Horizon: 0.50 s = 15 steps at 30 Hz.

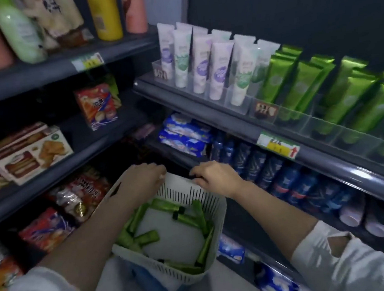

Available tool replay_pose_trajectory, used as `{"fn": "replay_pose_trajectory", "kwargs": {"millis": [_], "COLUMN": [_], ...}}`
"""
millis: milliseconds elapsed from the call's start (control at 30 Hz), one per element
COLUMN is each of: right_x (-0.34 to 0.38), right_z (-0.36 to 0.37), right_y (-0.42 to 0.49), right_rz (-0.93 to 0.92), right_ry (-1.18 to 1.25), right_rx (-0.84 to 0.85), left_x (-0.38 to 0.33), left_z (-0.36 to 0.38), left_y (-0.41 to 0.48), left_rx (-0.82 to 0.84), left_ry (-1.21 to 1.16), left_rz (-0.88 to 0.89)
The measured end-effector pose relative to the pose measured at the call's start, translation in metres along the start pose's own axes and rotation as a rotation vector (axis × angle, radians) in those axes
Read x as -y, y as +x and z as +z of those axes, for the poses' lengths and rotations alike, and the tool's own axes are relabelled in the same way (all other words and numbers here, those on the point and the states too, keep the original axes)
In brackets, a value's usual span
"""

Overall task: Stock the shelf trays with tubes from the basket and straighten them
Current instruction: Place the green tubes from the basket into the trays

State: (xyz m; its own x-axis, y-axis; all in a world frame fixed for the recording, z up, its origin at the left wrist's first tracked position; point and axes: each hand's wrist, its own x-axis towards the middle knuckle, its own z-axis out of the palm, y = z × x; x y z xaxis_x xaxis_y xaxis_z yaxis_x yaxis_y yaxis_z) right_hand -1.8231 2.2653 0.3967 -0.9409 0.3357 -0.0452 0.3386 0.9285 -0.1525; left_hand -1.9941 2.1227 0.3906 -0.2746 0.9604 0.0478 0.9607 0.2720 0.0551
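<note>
A white slotted basket (207, 216) sits low in the middle, with several green tubes (186, 218) lying loose on its floor. My left hand (142, 176) grips the basket's far rim at the left corner. My right hand (215, 177) grips the same far rim further right, fingers curled over the edge. On the shelf at upper right, clear trays (306, 122) hold upright shiny green tubes (355, 99), and white tubes (219, 72) stand in trays to their left.
Below the tray shelf are rows of blue bottles (263, 169) and blue packets (185, 134). The left shelving holds biscuit boxes (32, 151), snack bags (83, 193) and bottles (103, 13). A yellow price tag (280, 148) hangs on the shelf edge.
</note>
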Motion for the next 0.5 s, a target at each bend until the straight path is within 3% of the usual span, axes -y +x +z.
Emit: {"fn": "replay_pose_trajectory", "kwargs": {"millis": [200,500], "right_x": [-0.006,-0.003], "right_z": [0.095,0.210], "right_y": [0.043,0.076], "right_rz": [-0.068,0.014], "right_ry": [0.087,0.260], "right_rx": [0.268,0.563], "left_x": [0.023,0.045], "left_z": [0.076,0.174], "left_y": [-0.010,-0.012], "left_rx": [0.239,0.630], "left_ry": [-0.114,-0.186], "left_rz": [-0.125,-0.261]}}
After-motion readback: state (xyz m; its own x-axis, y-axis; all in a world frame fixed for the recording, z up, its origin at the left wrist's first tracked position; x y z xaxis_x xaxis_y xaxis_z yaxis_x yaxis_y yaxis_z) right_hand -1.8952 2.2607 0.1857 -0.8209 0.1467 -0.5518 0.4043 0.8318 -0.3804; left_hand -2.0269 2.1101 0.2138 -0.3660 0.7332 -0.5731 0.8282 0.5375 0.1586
